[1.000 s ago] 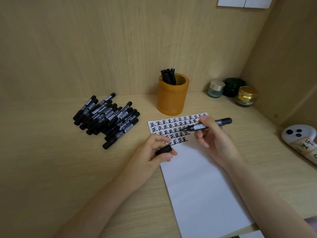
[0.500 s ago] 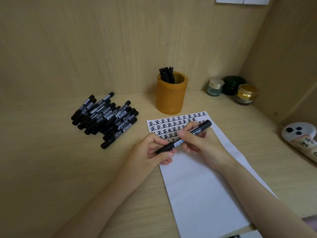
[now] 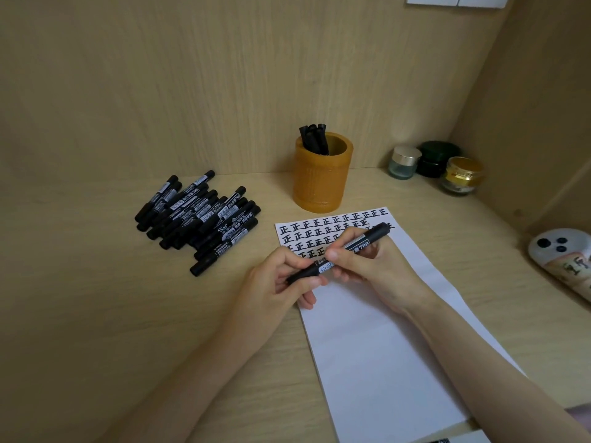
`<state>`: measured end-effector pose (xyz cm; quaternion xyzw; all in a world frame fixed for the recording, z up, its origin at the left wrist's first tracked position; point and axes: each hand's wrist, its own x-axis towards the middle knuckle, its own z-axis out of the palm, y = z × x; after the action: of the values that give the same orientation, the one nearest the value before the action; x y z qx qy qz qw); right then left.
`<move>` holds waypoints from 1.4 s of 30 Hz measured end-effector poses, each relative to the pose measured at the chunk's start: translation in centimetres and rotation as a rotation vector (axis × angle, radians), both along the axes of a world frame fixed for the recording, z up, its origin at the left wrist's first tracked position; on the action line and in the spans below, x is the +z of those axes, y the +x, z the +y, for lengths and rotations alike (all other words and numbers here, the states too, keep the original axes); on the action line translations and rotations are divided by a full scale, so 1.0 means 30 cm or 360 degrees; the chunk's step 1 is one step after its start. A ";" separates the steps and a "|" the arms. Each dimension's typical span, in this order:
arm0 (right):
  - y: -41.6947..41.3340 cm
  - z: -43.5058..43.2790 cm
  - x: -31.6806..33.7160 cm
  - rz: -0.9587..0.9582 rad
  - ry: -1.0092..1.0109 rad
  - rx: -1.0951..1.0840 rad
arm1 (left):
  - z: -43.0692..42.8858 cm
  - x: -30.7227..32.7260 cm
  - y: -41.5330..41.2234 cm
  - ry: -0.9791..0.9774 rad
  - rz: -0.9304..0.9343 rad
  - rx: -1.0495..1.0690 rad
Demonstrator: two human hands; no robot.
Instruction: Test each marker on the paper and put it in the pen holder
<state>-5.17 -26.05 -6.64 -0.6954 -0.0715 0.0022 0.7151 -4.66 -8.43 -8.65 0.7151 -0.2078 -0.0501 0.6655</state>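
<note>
I'm holding one black marker (image 3: 360,245) in both hands, above the written rows on the paper (image 3: 383,362). My left hand (image 3: 275,284) is pinching its near-left end and my right hand (image 3: 375,270) is gripping the labelled barrel. Cap probably on, though fingers are hiding the joint. The pen holder (image 3: 321,187) is standing just beyond the paper, and the marker pile (image 3: 198,219) is lying to the left.

Marker (image 3: 360,243): black barrel, white label reading 700, held aslant just above the paper (image 3: 383,362). Its lower end sits in the left hand (image 3: 278,282), and the right hand (image 3: 371,266) pinches the barrel.
Paper: white sheet lying flat, with rows of black written characters at the far end.
Holder (image 3: 323,183): orange-brown cylinder, upright, just beyond the paper's far edge.
Stored markers (image 3: 315,140): black, leaning against the holder's left rim.
Pile (image 3: 198,219): black capped markers with white labels, heaped left of the paper.
</note>
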 end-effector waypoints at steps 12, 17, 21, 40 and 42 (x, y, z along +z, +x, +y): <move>0.028 -0.058 -0.024 -0.0763 -0.0760 -0.0676 | 0.015 0.018 0.015 0.0125 -0.0144 0.0153; 0.048 -0.031 -0.061 -0.1500 -0.1623 -0.0524 | 0.009 0.021 0.013 0.0126 -0.0172 0.0124; 0.056 -0.024 -0.069 -0.1462 -0.1592 -0.0493 | 0.012 0.024 0.013 0.0111 -0.0177 0.0155; 0.424 -0.019 0.298 -0.0705 -0.0951 -0.1320 | 0.055 -0.037 0.110 0.0726 -0.0587 0.0716; 0.454 -0.012 0.291 -0.0609 -0.1106 -0.1247 | 0.057 -0.038 0.112 0.0738 -0.0603 0.0730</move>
<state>8.46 -26.43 2.08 -0.8529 0.0687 -0.3665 0.3653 -1.32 -6.73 -9.79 0.8714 -0.1449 0.1875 0.4296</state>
